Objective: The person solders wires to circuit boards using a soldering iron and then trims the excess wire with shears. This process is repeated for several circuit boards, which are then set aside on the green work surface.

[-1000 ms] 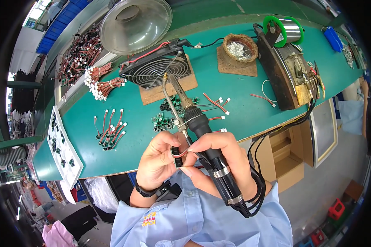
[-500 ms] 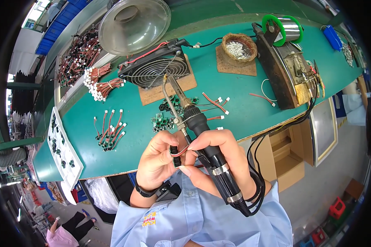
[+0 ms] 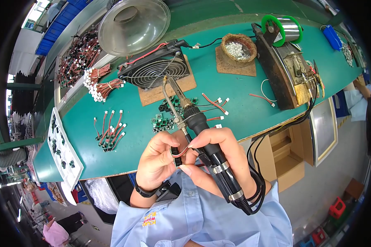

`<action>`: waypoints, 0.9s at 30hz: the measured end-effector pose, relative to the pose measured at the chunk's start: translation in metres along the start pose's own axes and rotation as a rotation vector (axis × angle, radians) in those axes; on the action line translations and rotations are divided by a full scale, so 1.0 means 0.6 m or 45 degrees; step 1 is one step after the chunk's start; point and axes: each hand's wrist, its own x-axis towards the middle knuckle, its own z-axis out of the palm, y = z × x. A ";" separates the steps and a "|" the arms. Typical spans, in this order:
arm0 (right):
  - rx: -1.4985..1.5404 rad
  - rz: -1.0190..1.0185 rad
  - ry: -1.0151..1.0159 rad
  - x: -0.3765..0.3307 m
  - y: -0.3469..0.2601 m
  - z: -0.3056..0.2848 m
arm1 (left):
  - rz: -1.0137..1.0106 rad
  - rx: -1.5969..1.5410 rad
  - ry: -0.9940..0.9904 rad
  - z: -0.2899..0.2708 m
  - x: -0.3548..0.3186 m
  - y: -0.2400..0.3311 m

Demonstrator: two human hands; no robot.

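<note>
My left hand (image 3: 152, 160) pinches a small black-and-green circuit board (image 3: 176, 157) between thumb and fingers, close to my chest. Red and black wires (image 3: 181, 153) curve from it toward the fingertips of my right hand (image 3: 231, 156). That same hand is wrapped round a black soldering iron (image 3: 198, 123), with a thin metal tube (image 3: 167, 95) clamped along it. The iron's tip points up and away, in front of the fan grille. Just beyond my fingers lie several small green boards (image 3: 161, 123). How the wire ends meet the board is hidden by my fingers.
A black fan (image 3: 156, 72) rests on a brown board (image 3: 150, 96) under a clear hood (image 3: 134, 26). Wired boards (image 3: 109, 138) and a white tray (image 3: 72, 166) are at left. A bowl of solder bits (image 3: 239, 48) and a solder spool (image 3: 290, 30) stand at the far right.
Both hands, the circuit board and the soldering iron stay almost in place. At the lower left, a person in pink in the background has shifted.
</note>
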 end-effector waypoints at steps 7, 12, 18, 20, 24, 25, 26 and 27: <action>0.136 0.107 0.156 -0.004 0.004 0.006 | 0.055 0.165 0.020 0.020 0.005 0.004; 0.151 0.102 0.147 -0.004 0.004 0.007 | 0.057 0.258 -0.095 0.007 0.001 0.010; 0.039 0.094 0.105 0.003 -0.001 -0.002 | 0.109 0.434 -0.086 0.015 -0.004 0.016; 0.012 0.089 0.081 0.006 -0.003 -0.007 | 0.046 0.486 -0.042 0.027 -0.006 0.025; -0.145 0.021 -0.081 0.011 -0.003 -0.018 | 0.022 0.583 -0.041 0.026 -0.008 0.033; -0.094 0.077 -0.063 0.009 -0.002 -0.019 | 0.023 0.621 -0.052 0.025 -0.008 0.034; -0.044 0.134 -0.044 0.006 -0.001 -0.019 | 0.032 0.614 -0.052 0.026 -0.007 0.034; 0.006 0.192 -0.025 0.005 -0.001 -0.019 | 0.032 0.630 -0.060 0.028 -0.007 0.035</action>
